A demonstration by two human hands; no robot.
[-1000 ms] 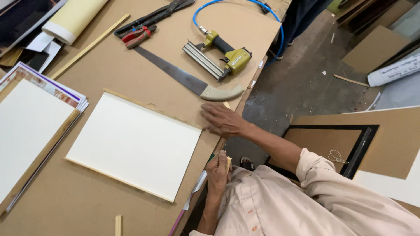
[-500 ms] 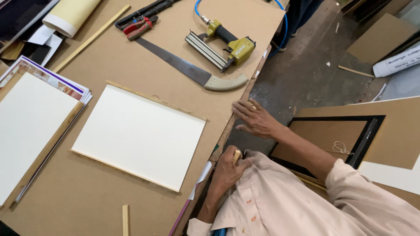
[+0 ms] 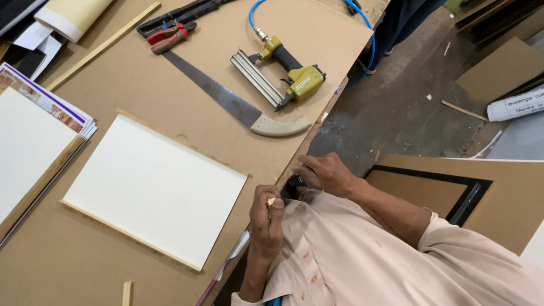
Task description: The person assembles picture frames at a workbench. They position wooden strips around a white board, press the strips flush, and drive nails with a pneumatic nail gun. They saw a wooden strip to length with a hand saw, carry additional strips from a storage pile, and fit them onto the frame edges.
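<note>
- Thin wooden strip (image 3: 285,177) along the table edge (image 3: 317,131), between both hands.
- Left hand (image 3: 267,218) pinched around its near end, just below.
- Right hand (image 3: 324,171) curled over the far part, fingers closed.
- Beside: cream board (image 3: 156,190); farther, handsaw (image 3: 226,102), yellow-green nail gun (image 3: 280,76).
- Rolled white printed sheet (image 3: 517,105) on floor, far right.

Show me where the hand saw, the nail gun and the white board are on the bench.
hand saw (image 3: 226,102): head view, middle of the grey blade.
nail gun (image 3: 303,82): head view, on the yellow-green body.
white board (image 3: 153,190): head view, centre of its blank face.
</note>
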